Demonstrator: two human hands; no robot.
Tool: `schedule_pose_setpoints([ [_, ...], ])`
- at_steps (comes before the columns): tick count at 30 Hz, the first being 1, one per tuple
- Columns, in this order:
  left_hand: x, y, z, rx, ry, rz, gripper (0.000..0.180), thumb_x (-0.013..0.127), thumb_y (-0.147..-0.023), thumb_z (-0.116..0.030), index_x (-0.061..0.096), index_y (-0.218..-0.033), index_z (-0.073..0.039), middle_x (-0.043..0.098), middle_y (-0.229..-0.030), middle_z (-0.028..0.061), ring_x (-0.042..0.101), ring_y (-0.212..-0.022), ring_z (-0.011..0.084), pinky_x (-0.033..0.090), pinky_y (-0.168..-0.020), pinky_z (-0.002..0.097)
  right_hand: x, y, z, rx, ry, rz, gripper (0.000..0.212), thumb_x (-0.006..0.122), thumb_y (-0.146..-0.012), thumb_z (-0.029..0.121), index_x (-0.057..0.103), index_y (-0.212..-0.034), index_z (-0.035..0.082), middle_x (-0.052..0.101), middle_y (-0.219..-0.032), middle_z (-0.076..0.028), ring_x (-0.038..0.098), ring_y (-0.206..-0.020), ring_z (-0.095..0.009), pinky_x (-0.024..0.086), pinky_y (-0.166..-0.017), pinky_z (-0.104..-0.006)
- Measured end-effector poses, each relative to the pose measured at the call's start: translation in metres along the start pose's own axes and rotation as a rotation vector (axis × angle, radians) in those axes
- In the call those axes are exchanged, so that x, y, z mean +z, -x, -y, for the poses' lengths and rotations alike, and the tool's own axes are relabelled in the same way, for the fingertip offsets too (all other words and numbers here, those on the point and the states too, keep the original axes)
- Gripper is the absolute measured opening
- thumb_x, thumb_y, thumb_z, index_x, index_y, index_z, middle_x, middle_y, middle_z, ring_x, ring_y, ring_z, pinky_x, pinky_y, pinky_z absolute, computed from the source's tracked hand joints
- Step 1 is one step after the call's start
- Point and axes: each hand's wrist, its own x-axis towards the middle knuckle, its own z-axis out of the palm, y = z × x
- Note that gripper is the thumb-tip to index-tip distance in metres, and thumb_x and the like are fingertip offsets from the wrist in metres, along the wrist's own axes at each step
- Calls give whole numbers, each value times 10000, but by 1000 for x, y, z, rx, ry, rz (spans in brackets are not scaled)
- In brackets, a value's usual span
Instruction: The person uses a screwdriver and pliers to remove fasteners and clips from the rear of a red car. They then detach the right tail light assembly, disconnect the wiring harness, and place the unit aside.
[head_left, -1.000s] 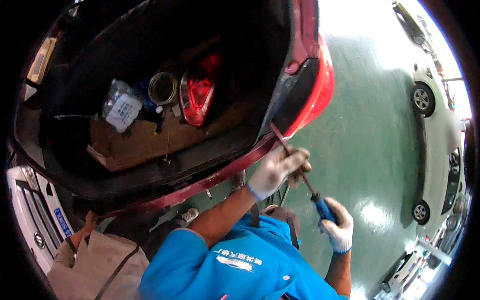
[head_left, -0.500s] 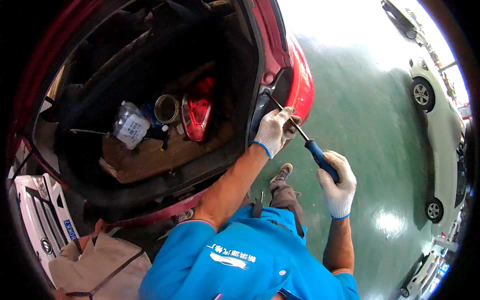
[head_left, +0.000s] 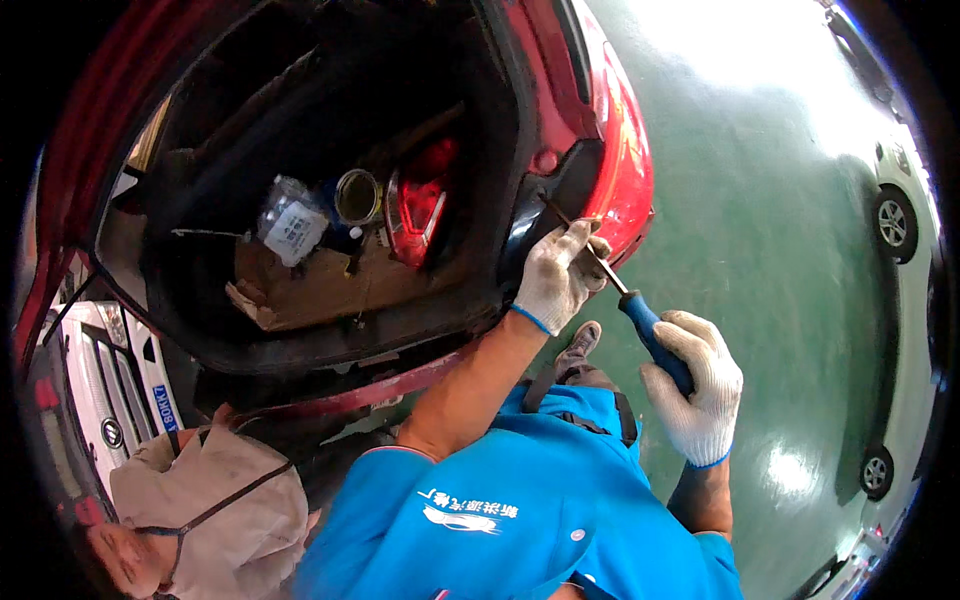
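My right hand point(head_left: 700, 390), in a white knit glove, is closed round the blue handle of a long screwdriver point(head_left: 655, 340). The shaft slants up and left to the dark recess point(head_left: 540, 205) at the red car's rear corner point(head_left: 625, 170). My left hand point(head_left: 560, 275), also gloved, rests at that corner with its fingers closed round the shaft near the tip end. The left fingers partly hide the shaft. Exactly what the tip touches is too dark to tell.
In the open trunk lie a red tail light point(head_left: 415, 215), a can point(head_left: 357, 197), a clear plastic package point(head_left: 293, 220) and a brown board point(head_left: 330, 290). A person in beige point(head_left: 215, 495) is at lower left, near a white vehicle point(head_left: 110, 380). White cars point(head_left: 900, 330) stand across the green floor point(head_left: 770, 250).
The view has shifted, and the trunk sits further right in it. More of the person at lower left shows. Both hands keep their hold on the screwdriver, which lies at much the same slant.
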Motion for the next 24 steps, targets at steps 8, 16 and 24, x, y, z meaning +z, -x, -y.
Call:
schedule_pose_setpoints([
  [8, -8, -13, -2, -18, 217, 118, 271, 591, -1037, -279, 630, -1165, -44, 694, -871, 85, 660, -731, 191, 533, -668, 309, -9, -44, 21, -294, 174, 118, 453, 777, -634, 10, 683, -1074, 60, 690, -1047, -178, 716, -842, -343, 587, -687, -375],
  [16, -5, -4, -5, -73, 97, 145, 339, 544, -1054, -375, 605, -1142, -53, 676, -837, 86, 646, -674, 192, 498, -562, 310, -10, -71, 58, 392, -129, 79, 242, 604, -849, 52, 693, -1054, -40, 688, -1077, -121, 629, -763, -116, 502, -668, -251],
  [24, -84, 63, 58, -421, -686, 355, 321, 613, -1005, -308, 624, -1150, -22, 682, -981, 76, 636, -825, 144, 537, -664, 301, -1, -62, 59, 274, -77, 43, 242, 616, -895, 98, 717, -1087, -10, 676, -973, -56, 569, -672, -50, 439, -550, -198],
])
